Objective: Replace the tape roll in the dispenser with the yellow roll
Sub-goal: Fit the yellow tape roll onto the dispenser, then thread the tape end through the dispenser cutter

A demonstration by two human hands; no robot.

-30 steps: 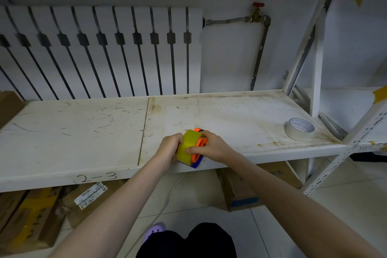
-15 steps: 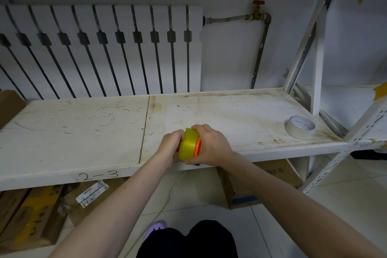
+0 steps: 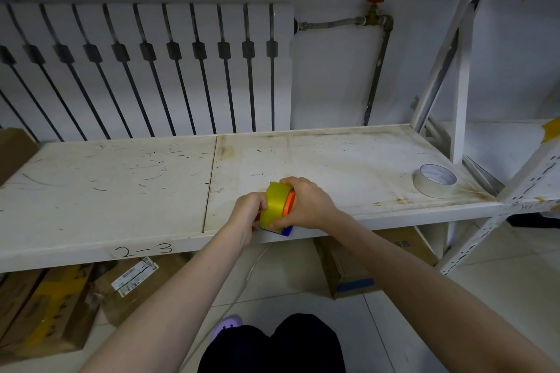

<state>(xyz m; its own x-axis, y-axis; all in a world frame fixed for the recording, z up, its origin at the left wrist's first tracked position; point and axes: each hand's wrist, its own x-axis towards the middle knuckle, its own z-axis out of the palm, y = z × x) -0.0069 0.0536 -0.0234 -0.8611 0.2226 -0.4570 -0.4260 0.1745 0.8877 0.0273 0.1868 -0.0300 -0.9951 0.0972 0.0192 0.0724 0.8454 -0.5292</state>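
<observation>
- Shelf [image 3: 333,160]: white, scuffed board marked "2-3" on its front lip; both grips work at that front lip, where it acts as the tabletop for the job.
- Left hand [image 3: 247,212]: curled shut against the left face of the yellow roll, fingers hidden behind it. What exactly it pinches there cannot be told. Risk: if it slackens, the assembly twists away from the push coming from the other side.
- Yellow roll [image 3: 274,206]: stands on edge between the two grips, touching both. Whether it is fully home on the hub cannot be told. Risk: pressed on askew, it could jam or sit crooked and refuse to turn.
- Dispenser [image 3: 289,206]: only an orange hub rim on the right face of the roll and a blue corner below the grips show. Risk: it sits at the shelf's lip, so a slip would likely drop it to the floor.
- Right hand [image 3: 306,206]: closed over the right side, fingers over the top, thumb low on the roll. Risk: hard pressure could trap a fingertip at the hub.
- White tape roll [image 3: 435,180]: lies flat well to the right of the grips, near the shelf's end, out of the way.
</observation>
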